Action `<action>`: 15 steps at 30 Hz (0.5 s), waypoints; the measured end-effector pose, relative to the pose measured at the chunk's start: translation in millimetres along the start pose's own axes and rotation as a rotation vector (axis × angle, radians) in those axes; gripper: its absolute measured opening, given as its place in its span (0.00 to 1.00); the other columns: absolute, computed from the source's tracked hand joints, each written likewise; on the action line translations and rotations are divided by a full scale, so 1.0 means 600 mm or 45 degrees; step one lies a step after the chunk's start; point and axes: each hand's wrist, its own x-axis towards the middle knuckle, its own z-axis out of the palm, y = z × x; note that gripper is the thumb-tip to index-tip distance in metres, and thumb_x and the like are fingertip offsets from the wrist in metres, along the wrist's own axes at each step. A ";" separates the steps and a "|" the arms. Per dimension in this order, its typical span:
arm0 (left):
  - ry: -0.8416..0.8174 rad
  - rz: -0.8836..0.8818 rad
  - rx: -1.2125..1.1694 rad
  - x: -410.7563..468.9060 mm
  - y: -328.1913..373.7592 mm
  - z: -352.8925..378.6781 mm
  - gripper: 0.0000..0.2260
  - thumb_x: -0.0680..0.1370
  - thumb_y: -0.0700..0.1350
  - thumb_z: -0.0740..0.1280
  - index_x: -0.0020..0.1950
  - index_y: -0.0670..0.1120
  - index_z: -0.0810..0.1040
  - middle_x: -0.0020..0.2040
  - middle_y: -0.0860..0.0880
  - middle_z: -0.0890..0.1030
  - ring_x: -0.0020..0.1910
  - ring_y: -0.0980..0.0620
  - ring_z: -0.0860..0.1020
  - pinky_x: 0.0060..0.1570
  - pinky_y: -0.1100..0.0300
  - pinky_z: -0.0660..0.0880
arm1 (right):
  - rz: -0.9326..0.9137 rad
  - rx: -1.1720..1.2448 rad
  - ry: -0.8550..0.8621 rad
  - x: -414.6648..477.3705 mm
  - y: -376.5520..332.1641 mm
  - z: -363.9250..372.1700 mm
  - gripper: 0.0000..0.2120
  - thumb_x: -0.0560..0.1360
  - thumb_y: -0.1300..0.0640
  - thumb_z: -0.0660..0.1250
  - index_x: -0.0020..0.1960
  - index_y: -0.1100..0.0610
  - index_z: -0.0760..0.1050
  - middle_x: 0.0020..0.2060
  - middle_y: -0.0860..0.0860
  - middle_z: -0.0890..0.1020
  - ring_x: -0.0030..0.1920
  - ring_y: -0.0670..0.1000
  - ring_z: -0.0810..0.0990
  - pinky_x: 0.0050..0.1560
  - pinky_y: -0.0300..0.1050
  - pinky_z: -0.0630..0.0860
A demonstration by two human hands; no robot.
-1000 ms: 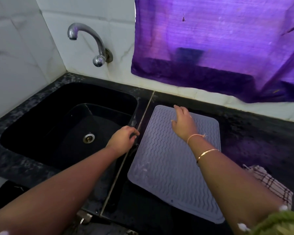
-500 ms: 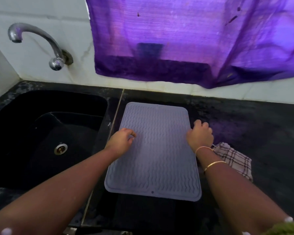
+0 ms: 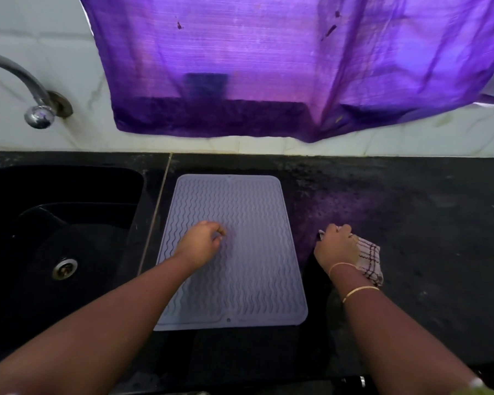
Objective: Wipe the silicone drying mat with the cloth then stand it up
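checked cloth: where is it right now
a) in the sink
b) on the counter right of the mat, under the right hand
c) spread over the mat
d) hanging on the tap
B: the checked cloth lies on the black counter to the right of the mat, with the right hand curled over it.

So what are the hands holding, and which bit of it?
The right hand grips the checked cloth by its end nearest the mat. The left hand holds nothing; it just rests on the mat.
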 end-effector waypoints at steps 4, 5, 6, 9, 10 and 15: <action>0.011 -0.021 -0.044 -0.005 0.008 -0.003 0.09 0.79 0.40 0.62 0.54 0.46 0.79 0.58 0.47 0.75 0.54 0.50 0.77 0.55 0.57 0.74 | 0.015 0.150 -0.092 0.012 -0.002 -0.005 0.13 0.76 0.61 0.61 0.59 0.64 0.70 0.59 0.63 0.68 0.56 0.65 0.74 0.56 0.54 0.73; 0.018 -0.037 -0.079 -0.007 0.009 -0.004 0.08 0.79 0.39 0.62 0.53 0.46 0.80 0.58 0.47 0.76 0.53 0.50 0.77 0.54 0.58 0.75 | 0.047 0.206 -0.134 0.020 -0.003 -0.010 0.13 0.76 0.61 0.61 0.59 0.65 0.71 0.60 0.64 0.69 0.55 0.65 0.75 0.56 0.53 0.73; 0.034 -0.063 -0.131 -0.007 0.009 -0.004 0.08 0.79 0.39 0.62 0.52 0.46 0.79 0.57 0.48 0.77 0.53 0.50 0.77 0.52 0.58 0.75 | 0.079 0.254 -0.171 0.027 -0.004 -0.017 0.13 0.76 0.60 0.61 0.59 0.65 0.72 0.60 0.65 0.70 0.56 0.65 0.74 0.56 0.52 0.72; 0.089 -0.215 -0.364 -0.008 0.014 -0.008 0.05 0.79 0.40 0.63 0.51 0.47 0.78 0.53 0.50 0.79 0.54 0.51 0.77 0.48 0.62 0.71 | 0.211 0.515 -0.088 0.045 -0.015 -0.051 0.14 0.74 0.61 0.60 0.55 0.66 0.76 0.58 0.66 0.75 0.57 0.65 0.75 0.55 0.50 0.72; 0.092 -0.262 -0.420 -0.007 0.017 -0.010 0.05 0.79 0.41 0.63 0.52 0.46 0.78 0.53 0.50 0.79 0.55 0.51 0.77 0.48 0.62 0.70 | 0.244 0.623 -0.044 0.049 -0.022 -0.068 0.13 0.72 0.61 0.60 0.52 0.65 0.78 0.56 0.65 0.77 0.55 0.65 0.76 0.53 0.50 0.73; 0.018 -0.358 -0.614 0.005 0.052 -0.030 0.14 0.78 0.46 0.65 0.63 0.46 0.73 0.61 0.47 0.77 0.57 0.51 0.75 0.53 0.58 0.73 | 0.183 0.979 0.059 0.059 -0.088 -0.169 0.06 0.68 0.61 0.63 0.37 0.61 0.77 0.39 0.59 0.81 0.41 0.61 0.78 0.41 0.48 0.73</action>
